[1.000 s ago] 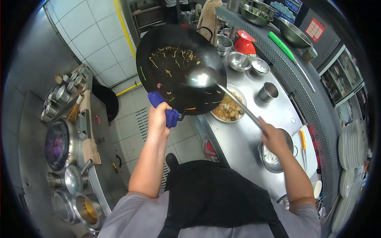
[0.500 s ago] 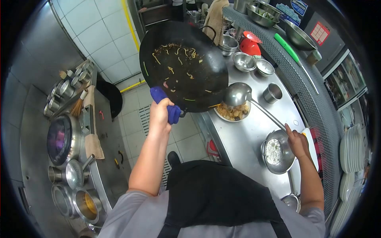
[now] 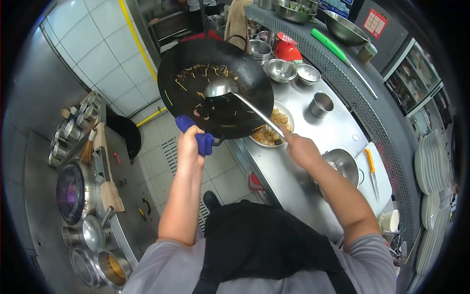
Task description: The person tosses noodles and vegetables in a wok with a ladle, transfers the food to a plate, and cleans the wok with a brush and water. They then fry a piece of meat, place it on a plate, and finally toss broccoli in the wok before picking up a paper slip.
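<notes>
My left hand (image 3: 189,142) is wrapped round a blue cloth (image 3: 192,128) at the near handle of a large black wok (image 3: 230,110). The wok is lifted and tilted, with several noodle-like strands and dark bits clinging inside. My right hand (image 3: 299,147) grips the long handle of a steel ladle (image 3: 219,88), whose bowl lies over the middle of the wok. Below the wok's right rim, a white plate (image 3: 291,113) of brownish cooked food (image 3: 279,120) sits on the steel counter, partly covered by the wok and ladle handle.
A metal bowl (image 3: 345,164) stands by my right forearm. Beyond it, an orange-handled knife (image 3: 372,171) lies on a white board (image 3: 384,183). A steel cup (image 3: 321,104) and small bowls (image 3: 281,71) line the counter. A green-handled tool (image 3: 338,51) rests on the shelf. A stove (image 3: 120,215) is at left.
My right hand has swung the ladle leftward and up, from above the plate of food into the wok. My left hand still holds the wok tilted, and the view has shifted slightly.
</notes>
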### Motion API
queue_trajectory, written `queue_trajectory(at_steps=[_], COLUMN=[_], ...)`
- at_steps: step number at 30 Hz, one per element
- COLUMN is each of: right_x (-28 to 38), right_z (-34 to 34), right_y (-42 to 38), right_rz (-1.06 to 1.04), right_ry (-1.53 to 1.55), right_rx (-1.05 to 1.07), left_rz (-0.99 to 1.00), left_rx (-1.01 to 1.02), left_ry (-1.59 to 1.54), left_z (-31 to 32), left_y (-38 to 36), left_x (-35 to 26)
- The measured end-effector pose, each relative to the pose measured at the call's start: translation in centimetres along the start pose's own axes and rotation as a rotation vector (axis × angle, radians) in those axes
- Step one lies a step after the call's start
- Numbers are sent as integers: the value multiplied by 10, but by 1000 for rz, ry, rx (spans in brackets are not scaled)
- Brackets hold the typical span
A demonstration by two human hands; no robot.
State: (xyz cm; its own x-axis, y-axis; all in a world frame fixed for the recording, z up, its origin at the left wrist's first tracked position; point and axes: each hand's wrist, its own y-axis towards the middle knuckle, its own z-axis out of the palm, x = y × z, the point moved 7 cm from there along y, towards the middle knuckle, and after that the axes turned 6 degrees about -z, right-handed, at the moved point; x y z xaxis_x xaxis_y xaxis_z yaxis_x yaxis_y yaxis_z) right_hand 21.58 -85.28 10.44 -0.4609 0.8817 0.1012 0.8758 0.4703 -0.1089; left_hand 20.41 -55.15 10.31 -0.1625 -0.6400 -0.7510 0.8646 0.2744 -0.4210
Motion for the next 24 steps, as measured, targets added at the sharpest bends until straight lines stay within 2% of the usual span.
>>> queue_trajectory(at_steps=[2, 6, 9, 12, 15, 17, 21, 24], right_x=[-25, -87, -121, -131, -112, -81, -22, 11], right_z=[-1, -21, -44, -55, -48, -52, -44, -28], right_y=[-20, -89, -137, -161, -141, -105, -12, 41], right_rz=[-25, 63, 114, 265, 229, 270, 146, 58], right_ry=[-15, -188, -204, -230, -116, -98, 2, 87], right_rx=[44, 213, 146, 75, -33, 0, -117, -179], left_rz=[-46, -4, 58, 81, 39, 20, 39, 55], left_rx=[-13, -28, -39, -15, -14, -30, 66, 44], left_ry=[-1, -10, 20, 13, -4, -1, -3, -24], left_z=[-6, -9, -13, -18, -16, -16, -5, -6], left_y=[6, 8, 14, 27, 30, 28, 16, 17], left_x=[4, 1, -2, -3, -5, -8, -14, -14])
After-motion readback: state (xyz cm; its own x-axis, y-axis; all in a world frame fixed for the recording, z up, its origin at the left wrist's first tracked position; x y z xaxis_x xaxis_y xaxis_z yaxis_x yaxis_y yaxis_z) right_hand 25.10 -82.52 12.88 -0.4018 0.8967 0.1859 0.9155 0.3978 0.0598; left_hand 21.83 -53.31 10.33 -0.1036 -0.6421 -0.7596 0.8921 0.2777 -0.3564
